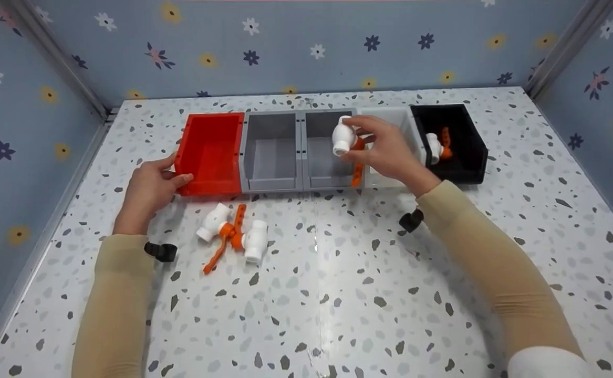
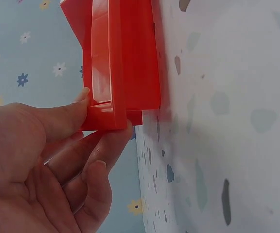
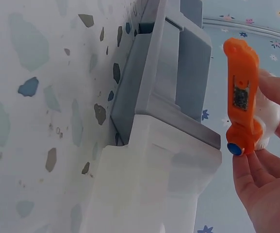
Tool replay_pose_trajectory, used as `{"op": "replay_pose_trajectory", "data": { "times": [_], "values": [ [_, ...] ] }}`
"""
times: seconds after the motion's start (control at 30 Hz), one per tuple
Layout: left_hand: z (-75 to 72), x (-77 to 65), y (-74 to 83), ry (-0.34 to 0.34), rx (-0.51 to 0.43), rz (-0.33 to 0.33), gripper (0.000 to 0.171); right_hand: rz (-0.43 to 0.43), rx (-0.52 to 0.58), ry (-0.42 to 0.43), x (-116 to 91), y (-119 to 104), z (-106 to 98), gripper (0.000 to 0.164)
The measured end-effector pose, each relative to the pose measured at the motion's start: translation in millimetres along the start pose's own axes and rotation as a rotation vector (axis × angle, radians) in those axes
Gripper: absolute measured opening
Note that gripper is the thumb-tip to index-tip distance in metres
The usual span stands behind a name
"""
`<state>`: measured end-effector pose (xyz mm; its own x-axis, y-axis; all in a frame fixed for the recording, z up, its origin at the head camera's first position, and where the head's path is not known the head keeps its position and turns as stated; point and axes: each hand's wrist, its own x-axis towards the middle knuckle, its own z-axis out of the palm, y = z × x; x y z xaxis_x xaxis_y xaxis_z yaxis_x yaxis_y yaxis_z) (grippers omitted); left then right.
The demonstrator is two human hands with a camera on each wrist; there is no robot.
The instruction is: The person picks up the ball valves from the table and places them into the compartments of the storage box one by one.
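My left hand (image 1: pixel 149 188) grips the front left corner of a red bin (image 1: pixel 213 149), thumb on the rim and fingers beneath, as the left wrist view shows. In my right hand (image 1: pixel 387 151) is a white ball valve (image 1: pixel 343 138) with an orange lever handle (image 3: pixel 243 85), pinched between thumb and fingers. It hangs above the right-hand grey bin (image 1: pixel 329 176), close to the clear white bin (image 1: pixel 401 123). Two more ball valves, a left one (image 1: pixel 215 222) and a right one (image 1: pixel 256 241), lie on the table before the red bin, their orange handles crossing.
Beside the red bin stands another grey bin (image 1: pixel 272 157). A black bin (image 1: pixel 466 163) at the row's right end contains a ball valve (image 1: pixel 434 147). The speckled white table (image 1: pixel 348 315) is bounded by flowered blue walls (image 1: pixel 306 52).
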<state>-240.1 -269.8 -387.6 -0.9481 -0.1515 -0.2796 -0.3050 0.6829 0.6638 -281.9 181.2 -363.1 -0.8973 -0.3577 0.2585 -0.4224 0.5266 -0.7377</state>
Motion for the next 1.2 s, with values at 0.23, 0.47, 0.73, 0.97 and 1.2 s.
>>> {"op": "replay_pose_trajectory", "data": {
  "times": [0.23, 0.47, 0.73, 0.97, 1.2],
  "values": [
    [0.2, -0.5, -2.2, -0.004, -0.008, -0.019, 0.079, 0.017, 0.015, 0.031, 13.1, -2.2, 2.8, 0.064],
    [2.7, -1.9, -5.4, 0.001, -0.007, -0.02, 0.078, 0.039, 0.011, 0.009, 22.6, -1.8, 10.1, 0.066],
    [1.8, 0.6, -1.6, -0.002, 0.006, -0.011, 0.078, 0.013, -0.04, -0.008, 27.5, 6.7, 15.3, 0.064],
    [-0.1, 1.9, -0.3, 0.009, 0.023, -0.008, 0.078, 0.011, -0.174, -0.011, 34.7, 12.1, 21.8, 0.059],
    [0.9, -0.4, -1.5, 0.007, 0.03, 0.031, 0.077, 0.027, -0.312, -0.025, 40.5, 14.2, 29.4, 0.058]
  ]
}}
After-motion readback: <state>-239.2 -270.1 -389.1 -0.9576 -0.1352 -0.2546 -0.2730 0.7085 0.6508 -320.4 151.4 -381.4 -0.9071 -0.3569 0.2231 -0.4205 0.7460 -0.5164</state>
